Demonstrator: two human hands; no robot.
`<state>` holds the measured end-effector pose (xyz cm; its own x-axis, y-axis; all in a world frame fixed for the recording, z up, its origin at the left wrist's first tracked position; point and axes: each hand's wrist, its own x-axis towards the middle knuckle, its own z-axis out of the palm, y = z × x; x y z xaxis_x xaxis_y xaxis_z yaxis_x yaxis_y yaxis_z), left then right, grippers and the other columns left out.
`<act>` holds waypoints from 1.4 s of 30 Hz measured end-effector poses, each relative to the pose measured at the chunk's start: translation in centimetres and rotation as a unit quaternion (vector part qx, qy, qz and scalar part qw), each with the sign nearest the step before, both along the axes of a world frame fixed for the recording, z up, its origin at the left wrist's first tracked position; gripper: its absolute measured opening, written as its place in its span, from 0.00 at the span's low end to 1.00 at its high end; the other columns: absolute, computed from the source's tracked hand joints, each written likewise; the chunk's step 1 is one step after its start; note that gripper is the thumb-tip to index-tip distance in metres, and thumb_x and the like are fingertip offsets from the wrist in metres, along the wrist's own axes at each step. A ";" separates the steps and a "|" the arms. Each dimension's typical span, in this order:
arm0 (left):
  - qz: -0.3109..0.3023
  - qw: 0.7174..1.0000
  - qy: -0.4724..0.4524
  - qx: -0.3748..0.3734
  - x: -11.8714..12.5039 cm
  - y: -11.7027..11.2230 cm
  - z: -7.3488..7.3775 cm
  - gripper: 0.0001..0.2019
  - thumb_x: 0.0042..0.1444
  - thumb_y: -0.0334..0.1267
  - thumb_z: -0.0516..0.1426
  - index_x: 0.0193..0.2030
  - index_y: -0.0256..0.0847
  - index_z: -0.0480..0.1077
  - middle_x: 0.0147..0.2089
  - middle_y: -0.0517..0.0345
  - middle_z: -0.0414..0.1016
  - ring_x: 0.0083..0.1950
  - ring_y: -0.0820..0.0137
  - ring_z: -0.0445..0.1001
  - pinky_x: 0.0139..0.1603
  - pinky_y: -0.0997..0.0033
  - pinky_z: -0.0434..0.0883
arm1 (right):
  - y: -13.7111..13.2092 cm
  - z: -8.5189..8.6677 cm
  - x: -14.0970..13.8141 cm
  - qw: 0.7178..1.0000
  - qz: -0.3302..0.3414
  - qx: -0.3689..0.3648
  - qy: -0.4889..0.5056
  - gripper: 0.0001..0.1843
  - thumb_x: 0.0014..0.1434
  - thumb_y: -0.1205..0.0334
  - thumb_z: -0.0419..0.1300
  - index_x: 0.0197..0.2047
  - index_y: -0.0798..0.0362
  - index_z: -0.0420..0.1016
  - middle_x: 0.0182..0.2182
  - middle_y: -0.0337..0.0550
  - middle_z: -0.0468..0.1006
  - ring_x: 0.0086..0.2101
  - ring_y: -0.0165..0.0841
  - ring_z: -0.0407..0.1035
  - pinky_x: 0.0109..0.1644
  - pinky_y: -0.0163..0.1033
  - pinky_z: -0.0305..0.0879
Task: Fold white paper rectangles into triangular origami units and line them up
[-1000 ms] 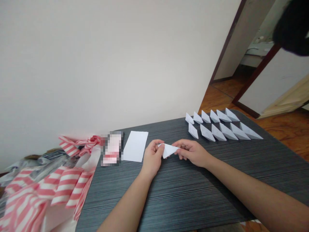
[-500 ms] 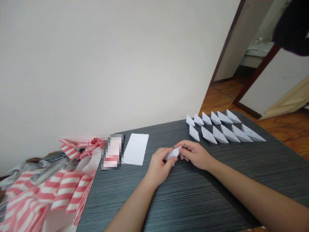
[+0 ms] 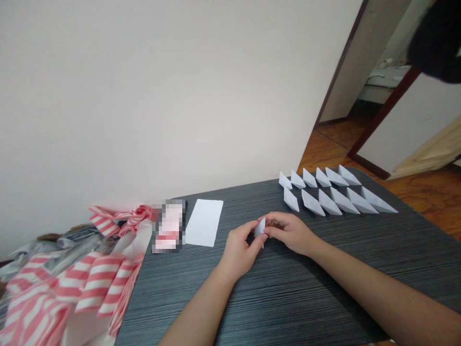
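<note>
A small folded piece of white paper [image 3: 260, 227] is held between my two hands over the middle of the dark table [image 3: 173, 298]. My left hand [image 3: 239, 250] pinches it from the left, thumb in front. From the right, the thumb and fingers of my right hand [image 3: 290, 232] close on its other edge; some of those fingers are hidden behind the paper. To the right stand two rows of folded white paper boats [image 3: 329, 202], several in each row. A stack of white paper sheets [image 3: 204, 222] lies left of my hands.
A blurred-out phone-like object [image 3: 168, 226] lies beside the sheets near the table's left edge. Red-and-white striped cloth [image 3: 103, 278] is heaped left of the table. A pale wall [image 3: 180, 96] rises behind; a doorway opens at the right.
The folded paper has turned more upright between my hands and shows a narrower face. My right hand's fingers have shifted along it. The boats and sheets stay where they were.
</note>
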<state>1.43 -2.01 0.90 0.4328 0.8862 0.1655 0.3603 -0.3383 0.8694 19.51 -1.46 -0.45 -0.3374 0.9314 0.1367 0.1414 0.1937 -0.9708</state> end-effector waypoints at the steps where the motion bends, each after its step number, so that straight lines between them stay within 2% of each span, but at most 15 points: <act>1: 0.001 1.000 -0.003 0.001 0.0 0.0 -0.1 0.16 0.56 0.41 0.54 0.50 0.41 0.70 0.47 0.52 0.75 0.45 0.65 0.72 0.48 0.67 0.66 | 0.0 0.0 0.0 1.000 -0.004 0.014 -0.014 0.08 0.56 0.65 0.58 0.40 0.54 0.73 0.33 0.42 0.75 0.32 0.32 0.68 0.38 0.37 0.64; 7: 0.017 1.000 -0.006 0.016 0.0 0.1 -0.5 0.16 0.56 0.40 0.54 0.51 0.42 0.69 0.52 0.51 0.72 0.51 0.64 0.69 0.54 0.65 0.63 | 0.0 0.5 0.1 0.989 -0.036 0.110 -0.088 0.07 0.56 0.62 0.59 0.40 0.51 0.74 0.34 0.43 0.70 0.30 0.30 0.65 0.34 0.36 0.62; 9: 0.036 0.999 0.003 0.028 0.0 0.2 -0.5 0.15 0.55 0.41 0.56 0.49 0.42 0.69 0.49 0.50 0.73 0.49 0.64 0.70 0.52 0.65 0.63 | -0.1 0.6 0.1 0.984 -0.061 0.136 -0.099 0.06 0.55 0.62 0.60 0.37 0.52 0.73 0.38 0.44 0.69 0.31 0.30 0.64 0.35 0.36 0.62; 11: 0.063 0.997 0.019 0.041 0.0 0.2 -0.6 0.11 0.53 0.42 0.57 0.42 0.40 0.70 0.42 0.52 0.74 0.43 0.65 0.70 0.46 0.67 0.64 | -0.2 0.6 0.1 0.980 -0.073 0.150 -0.106 0.04 0.54 0.62 0.61 0.33 0.52 0.71 0.40 0.45 0.69 0.34 0.32 0.64 0.38 0.37 0.62; 14: 0.079 0.995 0.052 0.032 -0.1 0.1 -0.7 0.09 0.54 0.44 0.56 0.31 0.40 0.68 0.30 0.58 0.71 0.32 0.70 0.67 0.35 0.72 0.62 | -0.2 0.4 0.1 0.982 -0.051 0.127 -0.130 0.06 0.57 0.61 0.58 0.31 0.52 0.68 0.31 0.41 0.70 0.31 0.32 0.64 0.36 0.37 0.61; 17: 0.057 0.997 0.047 -0.012 0.0 0.1 -0.6 0.09 0.56 0.43 0.53 0.34 0.41 0.69 0.26 0.61 0.69 0.27 0.73 0.64 0.29 0.75 0.58 | -0.2 0.1 0.1 0.982 -0.054 0.099 -0.149 0.06 0.58 0.60 0.56 0.32 0.52 0.67 0.24 0.37 0.67 0.26 0.30 0.62 0.30 0.35 0.58; 19: 0.038 0.998 0.031 -0.031 0.0 0.1 -0.4 0.10 0.56 0.42 0.52 0.35 0.40 0.71 0.28 0.60 0.71 0.28 0.73 0.65 0.29 0.75 0.58 | -0.1 -0.1 0.1 0.982 -0.059 0.096 -0.150 0.06 0.58 0.59 0.56 0.32 0.53 0.67 0.24 0.37 0.68 0.25 0.29 0.61 0.29 0.34 0.57; 23: 0.009 0.998 0.039 -0.039 0.0 0.2 -0.1 0.14 0.56 0.43 0.52 0.29 0.38 0.72 0.25 0.60 0.69 0.27 0.73 0.64 0.28 0.76 0.57 | -0.1 0.2 0.1 0.983 -0.035 0.099 -0.153 0.09 0.60 0.57 0.54 0.36 0.53 0.71 0.27 0.40 0.73 0.27 0.31 0.65 0.31 0.35 0.59; 26: 0.002 0.998 0.047 -0.048 -0.1 0.3 -0.2 0.15 0.55 0.45 0.52 0.27 0.37 0.71 0.23 0.61 0.67 0.26 0.74 0.62 0.26 0.76 0.55 | -0.2 0.7 0.0 0.977 -0.013 0.126 -0.172 0.12 0.61 0.58 0.52 0.34 0.53 0.74 0.27 0.41 0.74 0.28 0.32 0.67 0.33 0.36 0.60; 30: 0.007 0.997 0.048 -0.056 -0.1 0.4 -0.3 0.15 0.55 0.45 0.53 0.25 0.36 0.70 0.22 0.62 0.65 0.25 0.75 0.60 0.26 0.76 0.54 | 0.0 0.8 -0.2 0.972 -0.024 0.138 -0.191 0.15 0.62 0.58 0.51 0.30 0.53 0.75 0.25 0.42 0.74 0.28 0.32 0.67 0.33 0.36 0.60; 33: 0.019 0.997 0.021 -0.078 -0.1 0.6 -0.4 0.14 0.54 0.45 0.54 0.27 0.36 0.71 0.23 0.61 0.67 0.25 0.75 0.61 0.25 0.77 0.55 | 0.1 0.5 -0.1 0.977 -0.030 0.121 -0.174 0.14 0.62 0.58 0.51 0.32 0.53 0.75 0.28 0.42 0.77 0.30 0.33 0.69 0.35 0.36 0.61; 37: 0.026 0.989 -0.043 -0.136 -0.2 0.9 -1.0 0.14 0.55 0.45 0.53 0.33 0.36 0.72 0.25 0.59 0.70 0.26 0.73 0.65 0.26 0.76 0.60 | 0.1 0.4 0.2 0.988 -0.011 0.075 -0.138 0.13 0.62 0.59 0.51 0.42 0.52 0.75 0.35 0.42 0.78 0.33 0.34 0.70 0.37 0.36 0.63; 42: -0.006 0.982 -0.060 -0.178 -0.4 1.0 -1.2 0.15 0.55 0.47 0.53 0.32 0.36 0.71 0.24 0.59 0.70 0.25 0.73 0.67 0.24 0.76 0.62 | 0.0 0.5 0.4 0.987 -0.001 0.053 -0.154 0.14 0.62 0.60 0.50 0.39 0.53 0.76 0.29 0.41 0.77 0.29 0.32 0.68 0.33 0.35 0.61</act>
